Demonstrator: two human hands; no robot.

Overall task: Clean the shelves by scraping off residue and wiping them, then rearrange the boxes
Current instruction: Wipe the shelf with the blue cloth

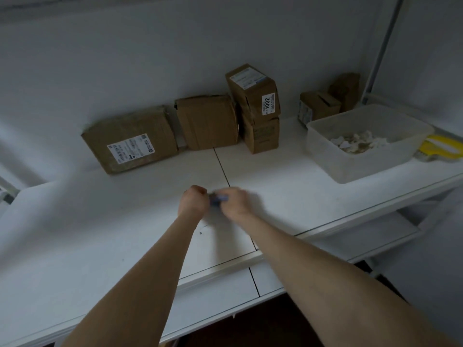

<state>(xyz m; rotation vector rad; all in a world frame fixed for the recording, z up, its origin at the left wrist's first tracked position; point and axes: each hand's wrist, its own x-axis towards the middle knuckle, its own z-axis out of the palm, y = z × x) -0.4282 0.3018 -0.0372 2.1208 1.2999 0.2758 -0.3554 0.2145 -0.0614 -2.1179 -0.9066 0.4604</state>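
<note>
We hold a small blue tool [217, 198] between both hands, low over the white shelf [288, 196]. Our left hand [194, 200] curls round one end and our blurred right hand [236, 202] grips the other. Cardboard boxes [208, 121] line the back wall [150, 58].

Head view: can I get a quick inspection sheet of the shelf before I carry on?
Surface: white shelf, seam down the middle, a few dark specks near the front.
Job's things: along the back, flat box, middle box, stack of two, two small boxes; blue tool.
Clutter: tub holding pale scraps; yellow item beside it, unclear.
Hands: right hand holds the tool; left hand curled against it, grip blurred.
Cables: nothing seen.
Surroundings: white wall; lower shelf beneath.
</note>
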